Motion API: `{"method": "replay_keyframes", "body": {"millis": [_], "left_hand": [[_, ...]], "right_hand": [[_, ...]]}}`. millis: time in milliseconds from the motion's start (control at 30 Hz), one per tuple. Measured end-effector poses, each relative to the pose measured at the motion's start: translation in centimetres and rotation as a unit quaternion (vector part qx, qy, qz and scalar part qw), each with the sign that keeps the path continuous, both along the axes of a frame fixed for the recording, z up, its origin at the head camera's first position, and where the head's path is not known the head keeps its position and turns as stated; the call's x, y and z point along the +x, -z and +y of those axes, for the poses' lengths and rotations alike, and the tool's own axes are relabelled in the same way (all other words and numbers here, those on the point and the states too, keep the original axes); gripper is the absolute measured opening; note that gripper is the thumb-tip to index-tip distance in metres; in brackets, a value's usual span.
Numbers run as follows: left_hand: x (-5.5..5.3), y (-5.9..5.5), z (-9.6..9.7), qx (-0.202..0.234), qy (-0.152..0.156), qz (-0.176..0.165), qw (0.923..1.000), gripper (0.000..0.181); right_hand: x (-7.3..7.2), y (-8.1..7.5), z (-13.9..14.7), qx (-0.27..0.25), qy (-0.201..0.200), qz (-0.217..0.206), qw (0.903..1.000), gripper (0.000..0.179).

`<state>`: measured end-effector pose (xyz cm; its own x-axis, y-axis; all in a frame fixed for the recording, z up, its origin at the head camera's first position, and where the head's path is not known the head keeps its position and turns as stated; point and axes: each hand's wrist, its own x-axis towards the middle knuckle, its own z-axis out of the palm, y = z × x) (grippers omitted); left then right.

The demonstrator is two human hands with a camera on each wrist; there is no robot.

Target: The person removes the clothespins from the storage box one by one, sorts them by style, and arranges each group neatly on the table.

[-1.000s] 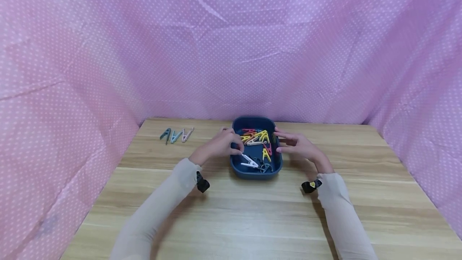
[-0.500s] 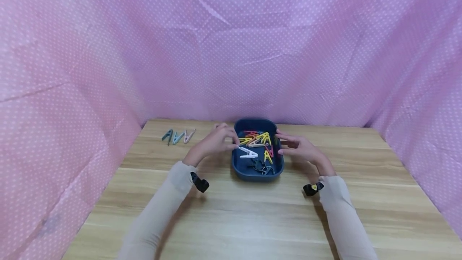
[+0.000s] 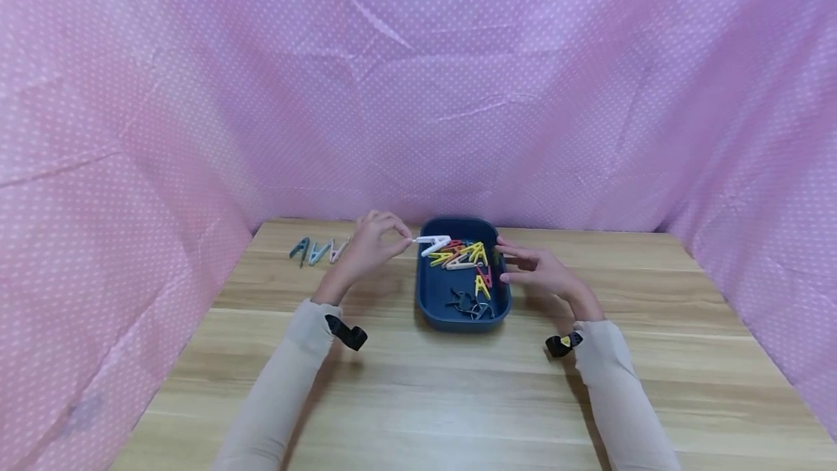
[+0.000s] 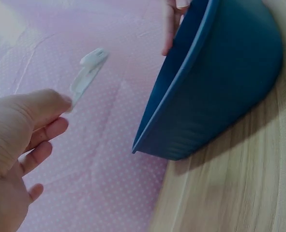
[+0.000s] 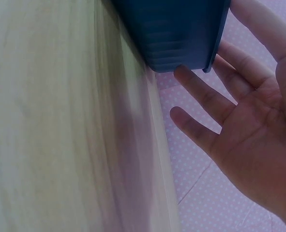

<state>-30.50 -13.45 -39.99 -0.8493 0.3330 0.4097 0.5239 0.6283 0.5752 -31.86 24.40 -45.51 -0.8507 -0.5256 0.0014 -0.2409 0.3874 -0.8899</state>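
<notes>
My left hand point(image 3: 373, 242) pinches a white clothespin point(image 3: 435, 243) by one end between thumb and forefinger. In the head view the clothespin overlaps the back left of a dark blue plastic bin point(image 3: 451, 322); the left wrist view shows the clothespin point(image 4: 88, 72) raised above the level of the bin rim point(image 4: 174, 87). At the bin's right side rests my right hand point(image 3: 539, 270), its fingers spread and fairly straight, fingertips right at the rim. Inside the bin lie several yellow clothespins point(image 3: 482, 286), red and orange ones, a pale one, and dark clips point(image 3: 463, 302) near the front.
Left of the bin, three clothespins lie in a row on the wooden table point(image 3: 418, 398): dark teal point(image 3: 300, 248), light blue point(image 3: 318, 253) and pale pink point(image 3: 336, 251). A pink dotted cloth point(image 3: 458, 93) hangs behind the table and along both sides.
My left hand has lifted the white clothespin from the front left of the bin and carried it back and to the left. The right hand has stayed at the bin's right side.
</notes>
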Motion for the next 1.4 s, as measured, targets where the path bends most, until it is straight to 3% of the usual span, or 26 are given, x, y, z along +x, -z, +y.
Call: {"method": "replay_keyframes", "body": {"millis": [167, 467, 867, 1100, 1400], "left_hand": [[0.0, 0.0, -1.2, 0.038, -0.052, 0.023, 0.9976, 0.007], [0.0, 0.4, -3.8, 0.075, -0.139, 0.032, 0.9868, 0.011], [0.2, 2.8, -8.4, 0.033, -0.253, 0.004, 0.9669, 0.017], [0.1, 4.4, -9.9, 0.008, -0.273, -0.018, 0.9618, 0.019], [0.4, 5.7, -10.3, -0.005, -0.281, -0.004, 0.9596, 0.012]], "right_hand": [[0.0, 0.1, 0.0, 0.005, 0.002, 0.005, 1.0, 0.069], [0.3, 0.0, 0.2, 0.013, 0.007, 0.014, 0.9998, 0.069], [0.4, -0.1, 0.1, 0.052, 0.022, 0.036, 0.9978, 0.07], [0.4, -0.1, 0.1, 0.042, 0.023, 0.025, 0.9985, 0.072], [0.6, 0.0, 0.0, 0.035, 0.015, 0.024, 0.999, 0.069]]}}
